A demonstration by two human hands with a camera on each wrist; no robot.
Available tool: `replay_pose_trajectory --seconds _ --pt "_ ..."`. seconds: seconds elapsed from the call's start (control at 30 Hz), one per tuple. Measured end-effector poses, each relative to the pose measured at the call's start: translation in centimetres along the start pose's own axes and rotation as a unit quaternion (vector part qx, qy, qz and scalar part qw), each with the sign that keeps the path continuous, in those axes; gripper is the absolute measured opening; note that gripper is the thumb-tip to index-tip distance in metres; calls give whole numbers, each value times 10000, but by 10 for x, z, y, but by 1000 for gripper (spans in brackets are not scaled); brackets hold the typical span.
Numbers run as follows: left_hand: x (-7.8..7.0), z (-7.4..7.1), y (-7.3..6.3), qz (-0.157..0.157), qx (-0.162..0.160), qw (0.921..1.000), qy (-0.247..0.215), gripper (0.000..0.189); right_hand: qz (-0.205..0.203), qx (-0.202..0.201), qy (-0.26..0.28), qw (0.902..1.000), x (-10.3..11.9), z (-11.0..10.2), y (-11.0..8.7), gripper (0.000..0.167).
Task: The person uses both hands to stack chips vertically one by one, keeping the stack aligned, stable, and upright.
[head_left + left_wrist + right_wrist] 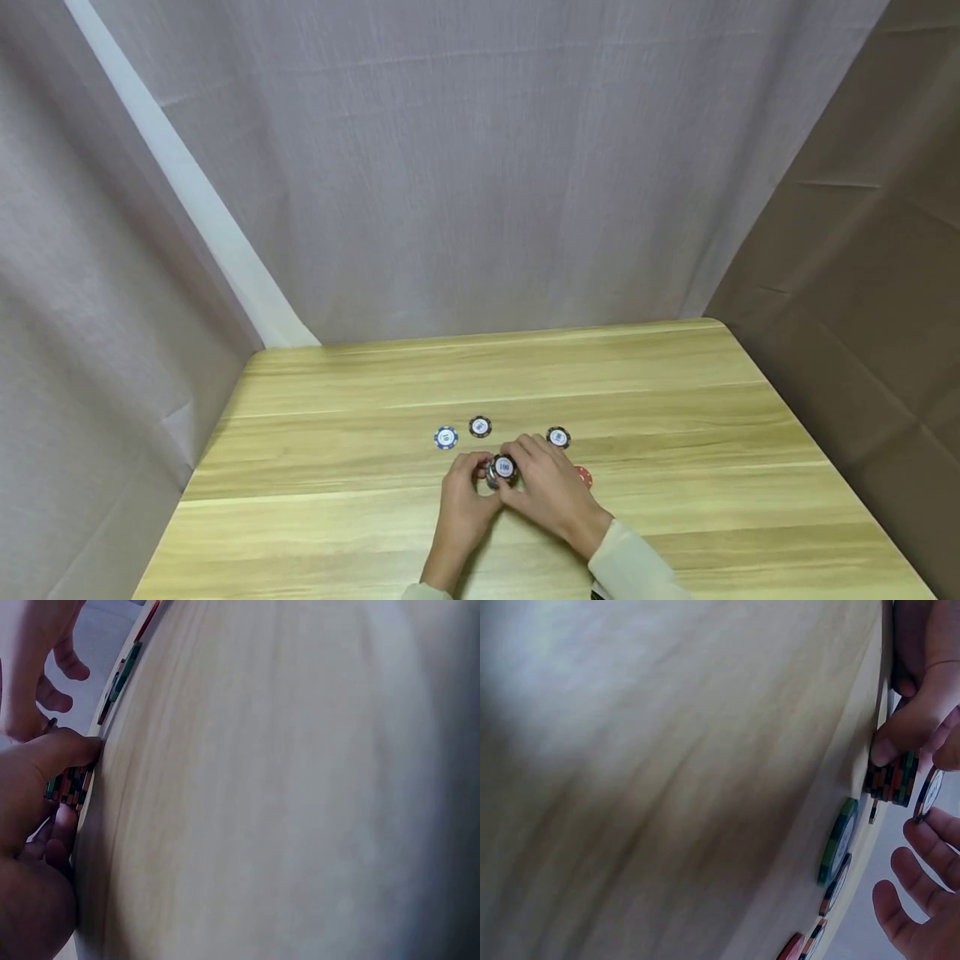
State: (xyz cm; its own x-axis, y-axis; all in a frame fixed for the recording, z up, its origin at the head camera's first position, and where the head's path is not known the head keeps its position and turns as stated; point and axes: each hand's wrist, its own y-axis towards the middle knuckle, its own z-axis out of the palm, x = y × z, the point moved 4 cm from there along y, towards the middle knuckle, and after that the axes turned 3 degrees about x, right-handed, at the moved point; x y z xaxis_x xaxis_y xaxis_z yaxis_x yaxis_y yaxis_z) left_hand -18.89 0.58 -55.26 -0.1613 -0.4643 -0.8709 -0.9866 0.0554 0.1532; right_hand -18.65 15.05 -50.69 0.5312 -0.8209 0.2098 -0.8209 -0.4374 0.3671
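My left hand (467,504) curls round a short stack of poker chips (891,778) standing on the wooden table, its thumb low against the side. The chips' edges show black, orange and green. Just above the stack, my right hand (551,492) pinches a single black poker chip (504,467) marked 100 between thumb and fingertip. In the right wrist view this black chip is tilted and apart from the stack, while the other right fingers (921,881) spread loosely. Most of the stack is hidden by the hands in the head view.
Beyond the hands lie a blue chip (446,437) marked 10, a black chip (480,427) and another black chip (558,437). A red chip (583,476) is partly covered by the right hand. The right wrist view also shows a green-edged chip (838,841). Grey curtains (480,183) hang behind.
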Motion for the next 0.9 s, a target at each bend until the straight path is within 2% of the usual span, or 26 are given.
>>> replay_pose_trajectory --seconds 0.37,0.5,0.9 --pt "-1 -1 0 136 -67 9999 45 45 203 206 -10 9996 4 3 6 37" --pt "0 -1 1 61 -20 10000 50 45 240 303 58 9992 4 6 7 38" --pt "-4 -1 0 104 24 9999 65 44 417 541 67 9976 0 2 3 49"
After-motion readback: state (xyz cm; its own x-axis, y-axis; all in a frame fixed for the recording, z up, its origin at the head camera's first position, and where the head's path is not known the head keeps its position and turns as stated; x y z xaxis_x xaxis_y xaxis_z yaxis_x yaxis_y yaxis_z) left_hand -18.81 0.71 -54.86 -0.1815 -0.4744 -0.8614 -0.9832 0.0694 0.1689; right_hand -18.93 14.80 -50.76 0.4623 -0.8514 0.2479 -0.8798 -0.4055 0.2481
